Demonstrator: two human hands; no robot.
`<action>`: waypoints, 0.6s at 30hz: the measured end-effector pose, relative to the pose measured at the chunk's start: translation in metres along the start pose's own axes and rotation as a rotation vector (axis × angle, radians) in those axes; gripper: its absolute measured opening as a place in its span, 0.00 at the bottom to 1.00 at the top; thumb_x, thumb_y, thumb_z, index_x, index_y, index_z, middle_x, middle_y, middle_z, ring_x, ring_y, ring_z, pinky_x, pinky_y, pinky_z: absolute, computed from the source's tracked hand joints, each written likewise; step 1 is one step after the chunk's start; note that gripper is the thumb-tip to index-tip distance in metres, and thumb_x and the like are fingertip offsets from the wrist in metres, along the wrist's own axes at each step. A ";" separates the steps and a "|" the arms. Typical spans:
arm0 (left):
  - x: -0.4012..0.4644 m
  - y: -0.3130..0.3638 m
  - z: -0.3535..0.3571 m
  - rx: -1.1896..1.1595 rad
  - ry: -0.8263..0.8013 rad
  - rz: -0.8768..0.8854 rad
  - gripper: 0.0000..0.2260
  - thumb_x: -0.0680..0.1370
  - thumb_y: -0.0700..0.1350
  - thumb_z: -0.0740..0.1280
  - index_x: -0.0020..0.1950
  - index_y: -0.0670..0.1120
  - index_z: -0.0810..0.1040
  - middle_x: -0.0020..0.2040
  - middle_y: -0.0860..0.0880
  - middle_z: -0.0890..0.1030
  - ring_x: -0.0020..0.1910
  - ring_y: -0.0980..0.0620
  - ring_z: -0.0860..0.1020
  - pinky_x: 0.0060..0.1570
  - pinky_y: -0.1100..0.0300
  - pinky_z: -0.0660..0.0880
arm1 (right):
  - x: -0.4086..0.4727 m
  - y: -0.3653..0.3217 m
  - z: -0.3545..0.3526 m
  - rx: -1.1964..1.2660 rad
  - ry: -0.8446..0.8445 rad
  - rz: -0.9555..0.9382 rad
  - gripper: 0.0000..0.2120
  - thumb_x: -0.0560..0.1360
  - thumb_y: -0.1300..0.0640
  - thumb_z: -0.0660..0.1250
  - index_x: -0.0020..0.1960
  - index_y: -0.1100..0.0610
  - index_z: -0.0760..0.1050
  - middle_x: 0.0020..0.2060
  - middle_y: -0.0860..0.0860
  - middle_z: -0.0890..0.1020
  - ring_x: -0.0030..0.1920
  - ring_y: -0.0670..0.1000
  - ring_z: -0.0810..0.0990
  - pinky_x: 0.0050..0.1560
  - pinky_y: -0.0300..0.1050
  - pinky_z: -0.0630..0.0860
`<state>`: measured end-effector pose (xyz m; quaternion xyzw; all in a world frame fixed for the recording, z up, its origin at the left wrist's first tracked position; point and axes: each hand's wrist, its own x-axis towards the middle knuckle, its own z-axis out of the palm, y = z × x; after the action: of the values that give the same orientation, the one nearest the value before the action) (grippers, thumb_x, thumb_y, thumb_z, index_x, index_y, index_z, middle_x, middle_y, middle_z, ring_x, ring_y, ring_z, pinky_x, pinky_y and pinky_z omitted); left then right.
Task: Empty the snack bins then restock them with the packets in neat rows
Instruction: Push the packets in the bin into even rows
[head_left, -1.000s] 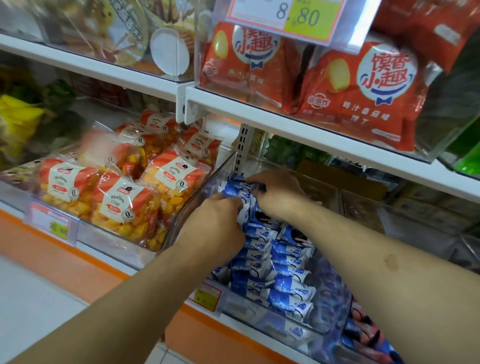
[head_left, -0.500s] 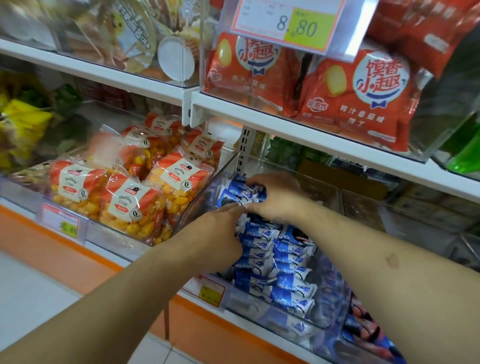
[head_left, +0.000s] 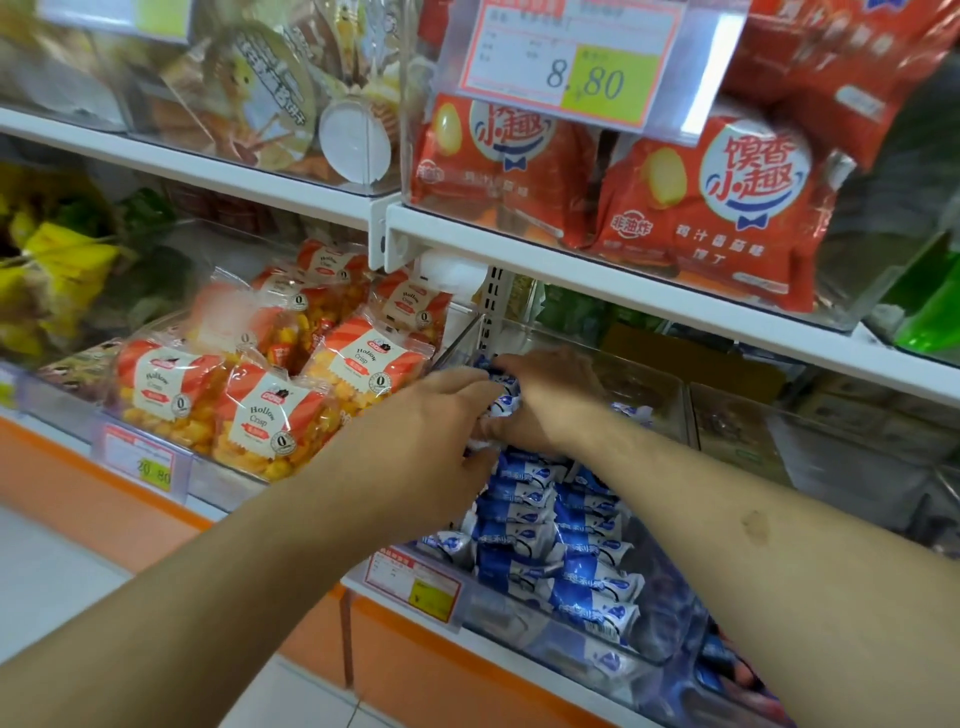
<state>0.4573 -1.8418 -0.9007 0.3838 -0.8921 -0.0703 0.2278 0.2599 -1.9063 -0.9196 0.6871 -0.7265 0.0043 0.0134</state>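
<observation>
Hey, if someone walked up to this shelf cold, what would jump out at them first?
Probably both hands, the left hand and right hand, meeting on blue packets at the back of a clear bin on the lower shelf. Above hangs a big 8.80 price tag over red bags. Left of the bin lie orange Hollow Crisp bags.

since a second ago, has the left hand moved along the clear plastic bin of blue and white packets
Yes. The left hand has moved toward the back of the clear plastic bin, closing in on the right hand over the blue and white packets.
</observation>
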 end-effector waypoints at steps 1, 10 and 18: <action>-0.002 -0.004 -0.002 0.051 0.037 0.020 0.25 0.83 0.52 0.66 0.80 0.52 0.66 0.79 0.56 0.66 0.76 0.54 0.67 0.73 0.64 0.61 | 0.000 -0.003 0.001 -0.033 0.015 0.000 0.45 0.63 0.19 0.69 0.75 0.40 0.70 0.68 0.50 0.78 0.70 0.60 0.72 0.70 0.58 0.72; -0.016 -0.033 0.016 0.246 -0.003 0.036 0.33 0.83 0.57 0.58 0.86 0.52 0.51 0.85 0.53 0.53 0.84 0.54 0.47 0.77 0.57 0.34 | -0.005 -0.004 0.013 -0.074 0.208 0.009 0.44 0.66 0.21 0.67 0.73 0.46 0.73 0.68 0.49 0.78 0.71 0.58 0.71 0.72 0.57 0.66; -0.019 -0.035 0.021 0.268 -0.004 0.030 0.31 0.82 0.58 0.52 0.84 0.50 0.58 0.84 0.51 0.59 0.84 0.51 0.52 0.80 0.53 0.40 | -0.004 -0.001 0.007 -0.095 0.085 -0.013 0.43 0.69 0.18 0.62 0.77 0.40 0.68 0.71 0.48 0.74 0.73 0.59 0.66 0.70 0.56 0.63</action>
<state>0.4819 -1.8538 -0.9360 0.3974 -0.8996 0.0520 0.1735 0.2606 -1.9020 -0.9266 0.6895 -0.7202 -0.0009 0.0768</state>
